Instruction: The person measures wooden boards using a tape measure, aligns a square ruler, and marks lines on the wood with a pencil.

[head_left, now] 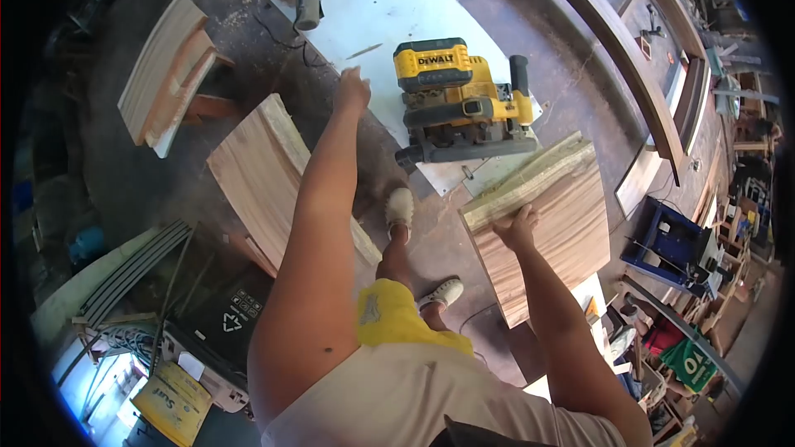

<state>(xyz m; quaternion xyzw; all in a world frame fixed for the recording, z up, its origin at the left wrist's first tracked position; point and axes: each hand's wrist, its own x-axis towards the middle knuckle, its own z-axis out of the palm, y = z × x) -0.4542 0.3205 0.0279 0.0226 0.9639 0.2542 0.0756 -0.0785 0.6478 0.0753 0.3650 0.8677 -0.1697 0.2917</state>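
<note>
The wooden slab (pixel 571 223), its pale edge (pixel 526 178) slanting beside the DeWalt power tool (pixel 468 108), lies under the right hand (pixel 517 228), the left hand (pixel 354 91) farther off; either's grip I cannot tell.

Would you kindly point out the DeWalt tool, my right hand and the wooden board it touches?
DeWalt tool (pixel 451 112): head view, dark bar across its middle.
Right hand (pixel 518 232): head view, back of the hand.
Wooden board (pixel 571 213): head view, its broad grained face.
</note>
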